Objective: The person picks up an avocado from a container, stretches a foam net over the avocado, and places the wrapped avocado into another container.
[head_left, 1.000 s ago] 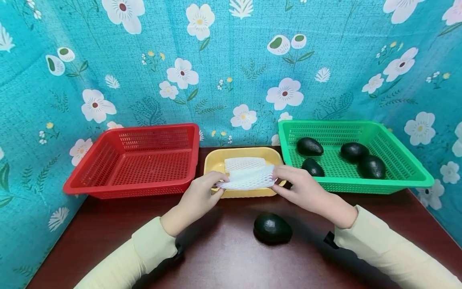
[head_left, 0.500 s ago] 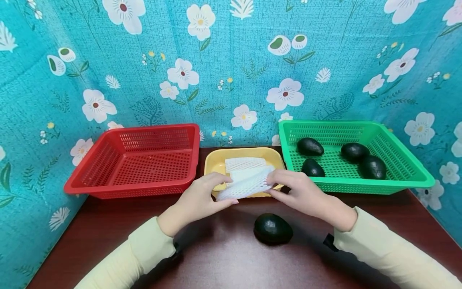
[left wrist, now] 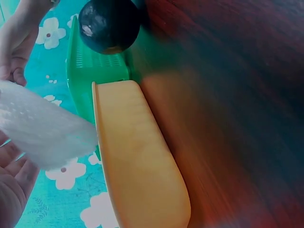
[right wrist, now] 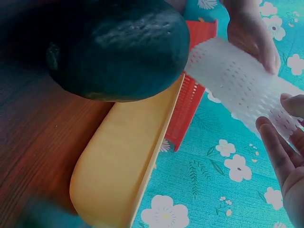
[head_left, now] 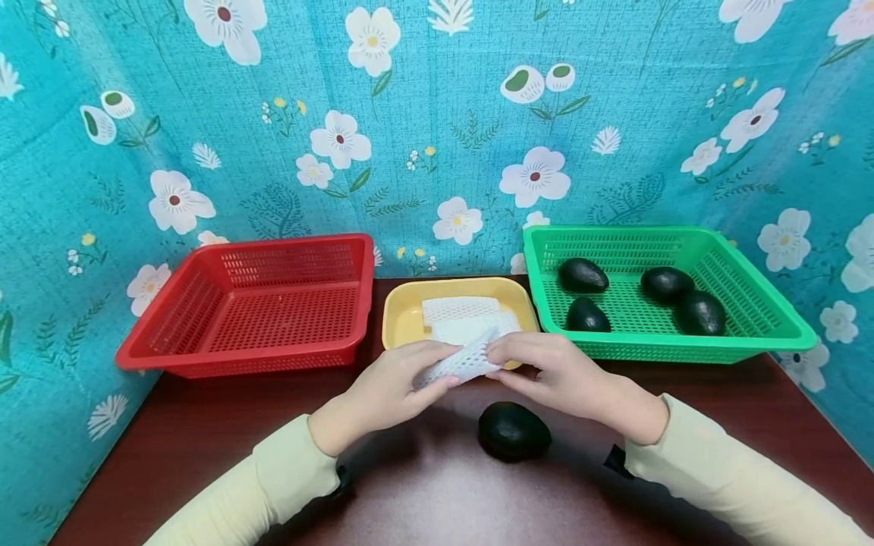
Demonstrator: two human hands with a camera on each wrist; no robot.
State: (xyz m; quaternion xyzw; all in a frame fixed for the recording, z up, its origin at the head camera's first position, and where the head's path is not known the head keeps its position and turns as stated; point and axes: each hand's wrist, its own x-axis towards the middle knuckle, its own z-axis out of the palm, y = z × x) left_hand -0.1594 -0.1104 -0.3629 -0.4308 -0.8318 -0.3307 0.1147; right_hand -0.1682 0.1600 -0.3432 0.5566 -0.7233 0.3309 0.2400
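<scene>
A white foam fruit net (head_left: 466, 365) is stretched at a slant between both hands, over the front edge of the yellow tray (head_left: 404, 324). My left hand (head_left: 391, 388) holds its lower left end, thumb in front and fingers behind. At the upper right end, my right hand (head_left: 561, 375) pinches it between thumb and fingers. The right wrist view shows the net (right wrist: 232, 76) flat and perforated, with nothing visible inside. An avocado (head_left: 514, 431) lies on the table just in front of the hands. More white foam nets (head_left: 459, 309) lie in the tray.
To the right stands a green basket (head_left: 690, 351) with several avocados (head_left: 699, 312) in it. A red basket (head_left: 293, 318) with no fruit visible stands on the left. Behind everything hangs a blue floral cloth (head_left: 437, 114). The dark table (head_left: 225, 425) reflects light.
The foam net has come down and toward me from over the tray, tilting with its left end lower. Both hands have drawn closer together. The avocado on the table stays put.
</scene>
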